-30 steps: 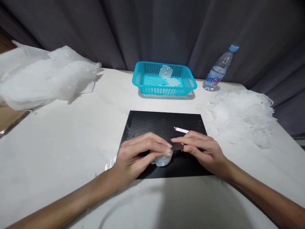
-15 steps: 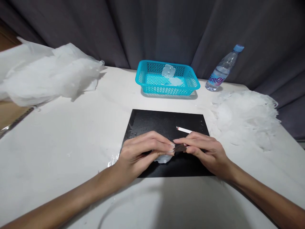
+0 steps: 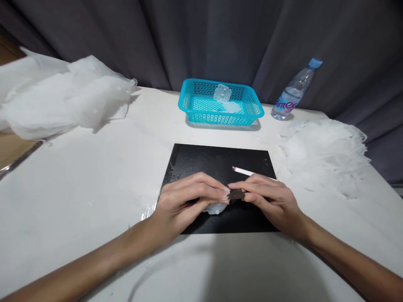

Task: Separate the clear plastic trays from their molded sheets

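Note:
Over the black mat point(image 3: 217, 159), my left hand point(image 3: 192, 199) is closed on a translucent white piece point(image 3: 215, 208), whose lower part shows beneath the fingers. My right hand point(image 3: 272, 197) pinches a small dark blade point(image 3: 236, 194) between thumb and fingers. The blade's left end meets the piece at my left fingertips. A white pen-like stick point(image 3: 244, 171) with a reddish-dark tip lies just behind my right hand, its right end partly hidden by that hand.
Behind the mat stands a turquoise basket point(image 3: 220, 118) holding translucent pieces. A water bottle point(image 3: 286, 100) is right of it. Translucent white pieces form a pile point(image 3: 324, 155) at the right. A white plastic bag point(image 3: 63, 96) lies at the far left.
The blade and my right fingertips have shifted very slightly left, and the blade is tilted a little differently. My left hand keeps its hold on the piece.

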Available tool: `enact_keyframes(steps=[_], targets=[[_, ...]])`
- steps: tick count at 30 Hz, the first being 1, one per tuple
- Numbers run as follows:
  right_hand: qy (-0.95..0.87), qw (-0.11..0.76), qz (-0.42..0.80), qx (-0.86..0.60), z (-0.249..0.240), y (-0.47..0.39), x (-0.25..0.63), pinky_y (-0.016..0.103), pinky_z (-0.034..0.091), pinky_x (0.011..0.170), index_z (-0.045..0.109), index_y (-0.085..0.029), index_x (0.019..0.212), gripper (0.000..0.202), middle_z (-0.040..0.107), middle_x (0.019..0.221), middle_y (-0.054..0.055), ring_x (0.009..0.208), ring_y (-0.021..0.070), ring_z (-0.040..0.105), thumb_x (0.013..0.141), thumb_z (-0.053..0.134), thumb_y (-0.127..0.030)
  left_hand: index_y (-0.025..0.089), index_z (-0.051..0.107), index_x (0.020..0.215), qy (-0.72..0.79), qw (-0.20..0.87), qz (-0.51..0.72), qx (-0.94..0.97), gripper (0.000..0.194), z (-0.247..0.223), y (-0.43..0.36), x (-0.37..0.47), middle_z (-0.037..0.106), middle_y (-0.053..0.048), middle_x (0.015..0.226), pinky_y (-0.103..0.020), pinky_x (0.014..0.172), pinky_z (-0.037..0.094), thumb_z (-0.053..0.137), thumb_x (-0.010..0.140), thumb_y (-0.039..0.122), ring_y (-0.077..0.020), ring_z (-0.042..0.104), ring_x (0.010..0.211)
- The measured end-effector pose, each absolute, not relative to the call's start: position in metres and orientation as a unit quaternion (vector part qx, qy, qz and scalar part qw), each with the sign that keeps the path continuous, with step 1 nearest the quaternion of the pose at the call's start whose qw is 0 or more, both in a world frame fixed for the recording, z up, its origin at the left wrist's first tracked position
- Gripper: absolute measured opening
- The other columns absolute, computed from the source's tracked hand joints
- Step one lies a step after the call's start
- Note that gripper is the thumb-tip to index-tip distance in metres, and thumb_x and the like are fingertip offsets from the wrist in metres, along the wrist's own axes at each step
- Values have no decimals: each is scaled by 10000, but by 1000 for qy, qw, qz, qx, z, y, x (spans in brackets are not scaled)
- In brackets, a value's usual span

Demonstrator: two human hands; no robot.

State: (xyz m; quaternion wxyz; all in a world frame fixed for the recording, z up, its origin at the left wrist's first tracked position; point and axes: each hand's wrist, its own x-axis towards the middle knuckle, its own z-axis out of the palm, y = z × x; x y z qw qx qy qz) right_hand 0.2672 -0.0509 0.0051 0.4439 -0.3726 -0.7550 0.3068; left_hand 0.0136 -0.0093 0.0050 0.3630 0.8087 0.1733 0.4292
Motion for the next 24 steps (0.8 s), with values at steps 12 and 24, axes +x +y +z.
enact_keyframes(steps=[12,24], targets=[[-746,444,328,-373,6,-52,266,239,583,820,769,-241,1295,282,775,982,35,863,120,693,1060,613,-250,190,752,1137,172,371,435,802,333,4,-10,14,757,-50,1093,-240,836,609,685,925,-59,-144,741,987],[-751,435,317,-383,7,-53,267,272,600,832,758,-262,1312,290,785,1008,37,869,133,705,1064,607,-257,212,772,1113,186,365,437,801,289,4,-10,15,782,-60,1069,-254,799,624,685,945,-7,-164,761,954]])
